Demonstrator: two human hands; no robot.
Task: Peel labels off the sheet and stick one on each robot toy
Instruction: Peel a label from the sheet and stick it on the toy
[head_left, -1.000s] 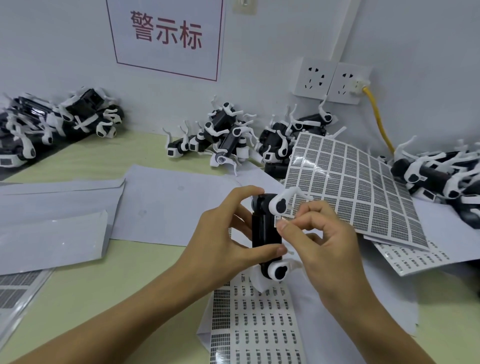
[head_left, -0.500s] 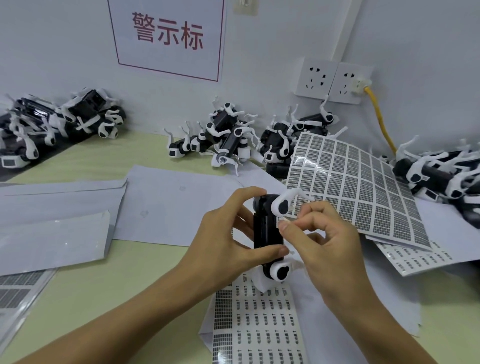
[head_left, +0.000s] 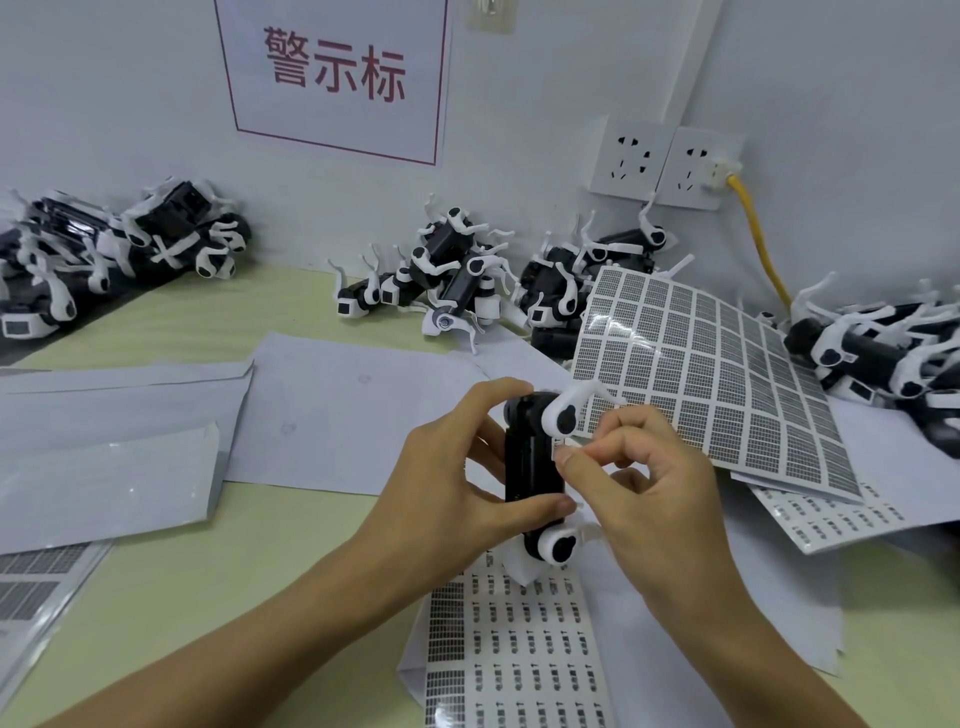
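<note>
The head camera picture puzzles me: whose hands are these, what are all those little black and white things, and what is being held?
There is no machine here: a person wears a camera on the head, looking forward and down at their own hands. The left hand has its grip round a black and white robot toy, held upright. The right hand pinches something small and white, probably a label, against the toy's side. Under the hands lies a label sheet; another label sheet with a denser grid curls up to the right. More toys lie in piles along the wall, on a yellowish table with blank backing papers.
</note>
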